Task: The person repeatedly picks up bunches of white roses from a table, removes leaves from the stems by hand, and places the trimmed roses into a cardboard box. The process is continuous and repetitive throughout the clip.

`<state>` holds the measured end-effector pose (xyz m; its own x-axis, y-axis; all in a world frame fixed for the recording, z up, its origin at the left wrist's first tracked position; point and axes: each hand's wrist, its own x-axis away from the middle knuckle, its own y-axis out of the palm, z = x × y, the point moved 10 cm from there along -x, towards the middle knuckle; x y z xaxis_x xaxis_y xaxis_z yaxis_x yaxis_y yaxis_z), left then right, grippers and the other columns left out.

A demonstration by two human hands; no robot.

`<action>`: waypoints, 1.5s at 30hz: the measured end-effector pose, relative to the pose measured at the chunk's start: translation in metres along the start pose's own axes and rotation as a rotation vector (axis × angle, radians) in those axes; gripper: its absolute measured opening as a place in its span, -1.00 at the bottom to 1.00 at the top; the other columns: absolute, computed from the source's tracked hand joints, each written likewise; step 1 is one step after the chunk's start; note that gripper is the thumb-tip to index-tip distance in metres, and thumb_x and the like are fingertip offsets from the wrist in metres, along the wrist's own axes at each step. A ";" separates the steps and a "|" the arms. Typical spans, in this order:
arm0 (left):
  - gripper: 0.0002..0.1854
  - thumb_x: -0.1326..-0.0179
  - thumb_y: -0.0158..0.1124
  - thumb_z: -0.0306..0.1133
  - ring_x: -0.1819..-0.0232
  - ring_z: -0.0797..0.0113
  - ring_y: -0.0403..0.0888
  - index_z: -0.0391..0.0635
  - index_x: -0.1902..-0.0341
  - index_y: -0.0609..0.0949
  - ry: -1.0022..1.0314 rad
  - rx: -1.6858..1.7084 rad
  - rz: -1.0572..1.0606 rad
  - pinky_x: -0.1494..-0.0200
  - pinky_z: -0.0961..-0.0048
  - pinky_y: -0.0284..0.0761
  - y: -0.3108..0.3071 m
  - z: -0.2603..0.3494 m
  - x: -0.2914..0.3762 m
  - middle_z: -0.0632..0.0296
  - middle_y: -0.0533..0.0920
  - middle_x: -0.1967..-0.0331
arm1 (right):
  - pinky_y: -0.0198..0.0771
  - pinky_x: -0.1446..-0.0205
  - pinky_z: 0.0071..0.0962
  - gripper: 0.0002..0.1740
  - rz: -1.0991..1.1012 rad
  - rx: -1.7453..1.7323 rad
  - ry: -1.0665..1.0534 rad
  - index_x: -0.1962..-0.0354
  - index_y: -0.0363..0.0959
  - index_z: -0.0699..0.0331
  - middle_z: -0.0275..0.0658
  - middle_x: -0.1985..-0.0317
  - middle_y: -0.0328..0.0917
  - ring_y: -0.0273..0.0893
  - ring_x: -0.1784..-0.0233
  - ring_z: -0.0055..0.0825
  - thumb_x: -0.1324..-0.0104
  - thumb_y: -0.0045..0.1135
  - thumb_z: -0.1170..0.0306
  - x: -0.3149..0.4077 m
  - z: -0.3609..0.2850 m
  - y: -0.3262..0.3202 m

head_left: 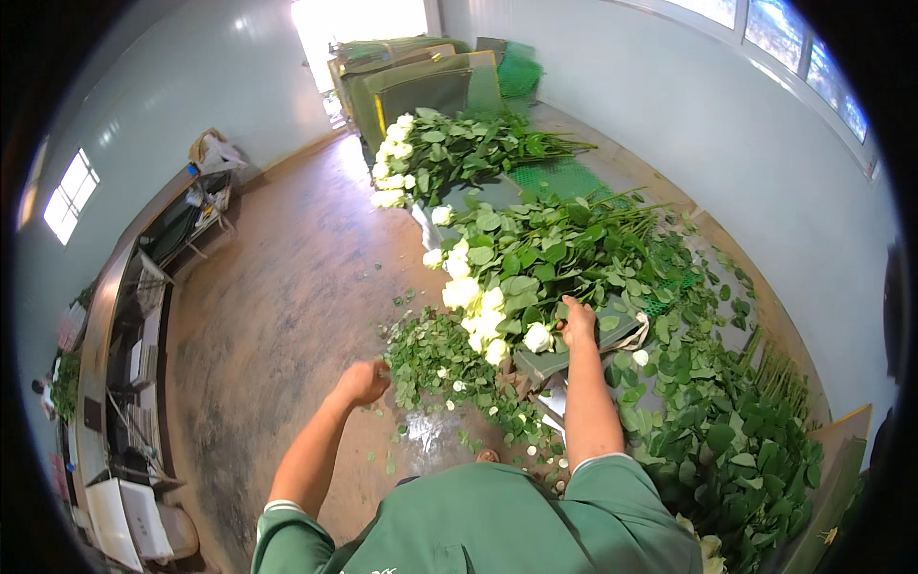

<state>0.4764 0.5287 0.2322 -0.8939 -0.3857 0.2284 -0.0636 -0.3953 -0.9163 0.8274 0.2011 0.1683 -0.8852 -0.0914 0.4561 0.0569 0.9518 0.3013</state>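
My right hand (577,321) reaches to the near edge of a pile of leafy white roses (552,251), its fingers among the stems beside a white rose bloom (538,337); whether it grips a stem cannot be told. The blooms point left and the cut stems point right. My left hand (364,382) is held above the floor, left of the pile, its fingers curled; whether something is in them does not show. Under the roses shows part of a dark green board (549,364). Farther back lies another bunch of white roses (459,147).
Loose leaves and petals (437,351) cover the floor below my hands. Leafy stems (746,445) heap up on the right, beside a board (839,466). Green mesh (559,179) lies between the bunches. Stacked panels (430,90) stand at the back, and a long shelf (107,337) at left.
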 end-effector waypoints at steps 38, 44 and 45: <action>-0.22 0.09 0.28 -0.65 -0.01 0.43 0.50 -0.04 -0.33 0.36 0.401 1.418 -0.549 -0.02 0.51 0.44 -0.046 0.187 -0.381 0.24 0.49 -0.15 | 0.39 0.04 -0.35 -0.57 0.039 -0.090 -0.208 0.07 0.43 0.27 -0.28 0.20 0.54 0.52 0.15 -0.39 -0.07 0.28 0.43 0.028 -0.055 0.120; -0.24 0.13 0.25 -0.57 0.10 0.37 0.53 -0.06 -0.30 0.38 0.473 1.018 -0.335 0.01 0.50 0.42 -0.064 0.162 -0.399 0.22 0.57 0.00 | 0.51 0.17 -0.33 -0.63 0.125 -0.229 -0.160 0.12 0.45 0.28 -0.24 0.25 0.56 0.54 0.21 -0.37 -0.06 0.21 0.46 0.041 -0.043 0.052; -0.25 0.12 0.23 -0.56 0.09 0.33 0.54 -0.06 -0.30 0.37 0.478 0.904 -0.350 0.00 0.49 0.42 -0.067 0.161 -0.398 0.17 0.57 0.00 | 0.53 0.19 -0.29 -0.66 0.204 -0.316 -0.091 0.14 0.45 0.29 -0.22 0.26 0.55 0.54 0.21 -0.34 -0.08 0.16 0.50 0.043 -0.033 0.031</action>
<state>0.9085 0.5743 0.2558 -0.9827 0.1563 0.0993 -0.1735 -0.9646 -0.1987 0.8063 0.2174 0.2248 -0.8776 0.1303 0.4613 0.3629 0.8093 0.4619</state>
